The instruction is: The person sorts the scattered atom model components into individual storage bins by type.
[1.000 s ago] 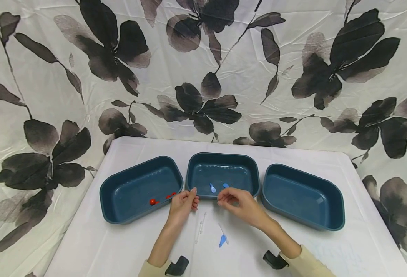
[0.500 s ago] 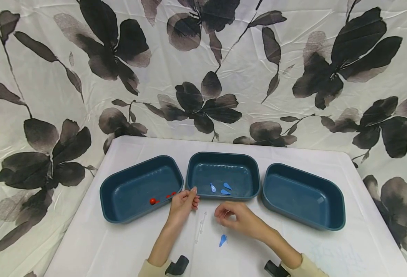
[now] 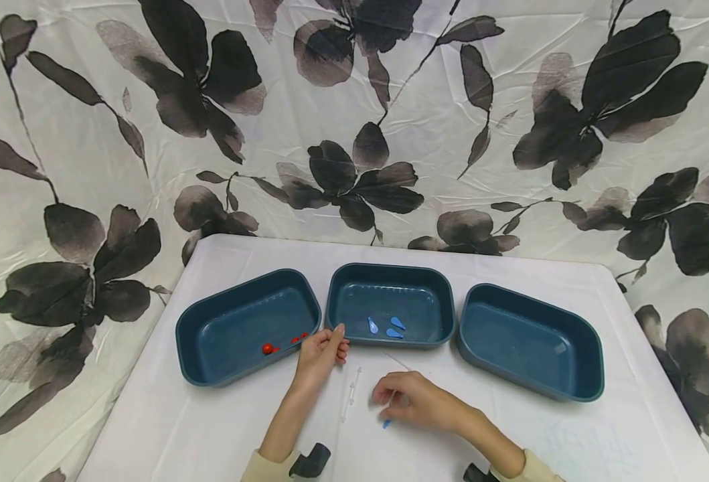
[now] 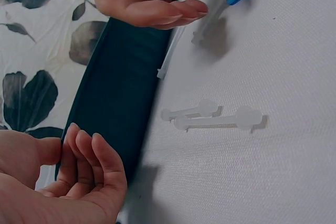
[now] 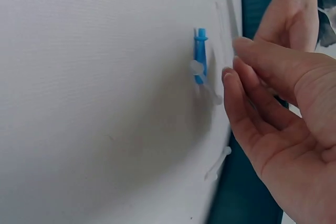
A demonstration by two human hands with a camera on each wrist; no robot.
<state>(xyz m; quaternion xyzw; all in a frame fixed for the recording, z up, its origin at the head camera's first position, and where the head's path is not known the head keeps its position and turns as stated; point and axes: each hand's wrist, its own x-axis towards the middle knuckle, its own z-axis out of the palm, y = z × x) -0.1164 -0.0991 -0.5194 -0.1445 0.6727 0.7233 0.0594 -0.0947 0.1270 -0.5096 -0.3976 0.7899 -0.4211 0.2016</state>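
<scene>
My left hand [image 3: 321,355] grips the near left corner of the middle teal tray [image 3: 390,343], thumb over its rim, as the left wrist view [image 4: 84,182] shows. Above the white table my right hand [image 3: 417,402] hovers with thumb and fingertips bent toward each other but apart, holding nothing. Just beneath it lies a tapered blue plastic piece [image 5: 200,51] with a collar, and a small translucent stick [image 5: 197,68] with rounded ends is close by it. In the head view the right hand covers most of that piece. Three blue pieces [image 3: 396,333] lie in the middle tray.
Left of it stands another teal tray [image 3: 209,385] with several red pieces [image 3: 268,349]. A third teal tray [image 3: 531,388] stands right. Two translucent sticks [image 3: 351,393] lie between the hands; another stick [image 3: 398,362] lies before the middle tray. A floral cloth [image 3: 354,100] hangs behind.
My right hand drew back from the middle tray toward the blue piece on the table. A third blue piece appeared in that tray. One stick now lies nearer the tray. The left hand stayed put.
</scene>
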